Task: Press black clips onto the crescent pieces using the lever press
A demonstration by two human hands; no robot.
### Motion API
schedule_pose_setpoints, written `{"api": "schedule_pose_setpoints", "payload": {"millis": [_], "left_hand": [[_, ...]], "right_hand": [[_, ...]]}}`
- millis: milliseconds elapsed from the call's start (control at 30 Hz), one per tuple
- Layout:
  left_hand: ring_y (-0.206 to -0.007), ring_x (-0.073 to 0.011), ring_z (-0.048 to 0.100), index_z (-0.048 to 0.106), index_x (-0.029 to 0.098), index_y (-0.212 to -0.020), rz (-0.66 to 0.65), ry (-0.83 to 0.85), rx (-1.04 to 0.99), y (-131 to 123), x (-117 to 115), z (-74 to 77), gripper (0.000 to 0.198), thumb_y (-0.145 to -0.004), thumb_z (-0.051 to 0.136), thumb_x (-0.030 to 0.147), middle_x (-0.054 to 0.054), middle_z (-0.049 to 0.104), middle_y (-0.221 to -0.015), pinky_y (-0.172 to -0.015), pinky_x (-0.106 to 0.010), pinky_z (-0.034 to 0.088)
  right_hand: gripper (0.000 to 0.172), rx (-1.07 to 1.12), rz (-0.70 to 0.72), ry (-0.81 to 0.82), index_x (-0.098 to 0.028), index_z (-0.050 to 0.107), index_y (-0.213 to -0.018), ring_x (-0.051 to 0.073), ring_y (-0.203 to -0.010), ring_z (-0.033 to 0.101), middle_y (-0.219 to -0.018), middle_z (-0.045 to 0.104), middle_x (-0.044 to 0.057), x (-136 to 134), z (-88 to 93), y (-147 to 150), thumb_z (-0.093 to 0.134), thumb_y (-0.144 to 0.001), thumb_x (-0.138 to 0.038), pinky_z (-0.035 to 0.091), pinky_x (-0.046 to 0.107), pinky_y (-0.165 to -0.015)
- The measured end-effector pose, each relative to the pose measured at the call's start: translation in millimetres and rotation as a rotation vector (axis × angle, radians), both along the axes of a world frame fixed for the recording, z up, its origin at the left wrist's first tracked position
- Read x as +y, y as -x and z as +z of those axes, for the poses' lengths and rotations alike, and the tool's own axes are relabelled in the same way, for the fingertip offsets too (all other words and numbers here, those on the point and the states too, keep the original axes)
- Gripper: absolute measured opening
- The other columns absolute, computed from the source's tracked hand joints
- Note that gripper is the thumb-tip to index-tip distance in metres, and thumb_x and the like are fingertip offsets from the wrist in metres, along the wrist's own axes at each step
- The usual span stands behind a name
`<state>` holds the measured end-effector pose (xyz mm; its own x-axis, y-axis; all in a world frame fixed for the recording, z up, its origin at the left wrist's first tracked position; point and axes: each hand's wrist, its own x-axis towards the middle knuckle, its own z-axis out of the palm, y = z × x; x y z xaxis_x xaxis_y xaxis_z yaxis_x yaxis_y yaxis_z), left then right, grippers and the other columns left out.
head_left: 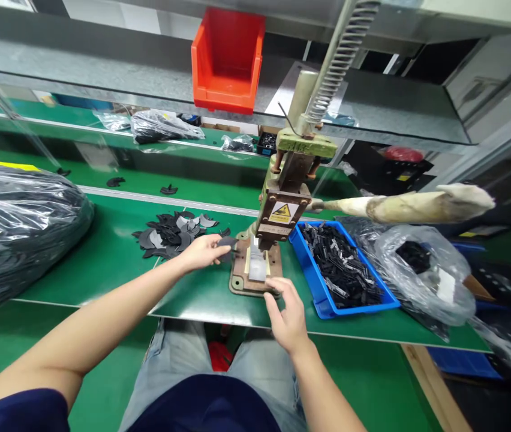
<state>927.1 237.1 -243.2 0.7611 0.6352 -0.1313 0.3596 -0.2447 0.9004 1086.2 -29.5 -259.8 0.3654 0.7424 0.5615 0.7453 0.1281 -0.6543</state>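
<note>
My left hand [204, 252] pinches a flat dark grey piece [227, 247] just left of the hand press. The press [282, 204] stands upright on a brown base [238, 273], with a pale metal plate [258, 267] lying under its ram. Its long lever with a wrapped grip [408, 205] points to the right. My right hand [288, 312] is at the front right corner of the base, thumb and fingers apart, nothing in it. Behind my left hand lies a loose pile of dark curved pieces [170, 231].
To the right of the press stands a blue tray [327, 309] of small black parts. An open plastic bag [444, 288] lies beyond it. A large plastic-wrapped bundle [21, 234] occupies the left side. Overhead, a red bin [228, 96] sits on the shelf [102, 60].
</note>
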Motion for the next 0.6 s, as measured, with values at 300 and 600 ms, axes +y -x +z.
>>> {"api": "schedule_pose_setpoints", "payload": {"millis": [300,600], "left_hand": [[-0.117,-0.0279,0.066,0.072,0.015,-0.128,0.214,-0.738,0.322,-84,126,55.5,0.036,-0.102,0.059,0.037,-0.016,0.073,-0.129,-0.101,-0.035,0.048],[-0.116,-0.027,0.07,0.074,0.02,-0.124,0.131,-0.712,0.341,-43,100,14.9,0.033,-0.103,0.058,0.039,-0.011,0.077,-0.13,-0.099,-0.034,0.051]], "right_hand": [[0.033,-0.051,-0.037,0.034,-0.045,0.067,-0.124,0.034,-0.103,0.078,-0.112,0.076,0.004,-22,2.9,-10,0.064,-0.094,-0.031,0.072,0.057,-0.083],[0.023,-0.196,-0.389,0.093,-0.029,0.074,-0.113,0.03,-0.11,0.074,-0.117,0.077,0.011,-83,36.5,-114,0.063,-0.097,-0.041,0.061,0.054,-0.102]]}}
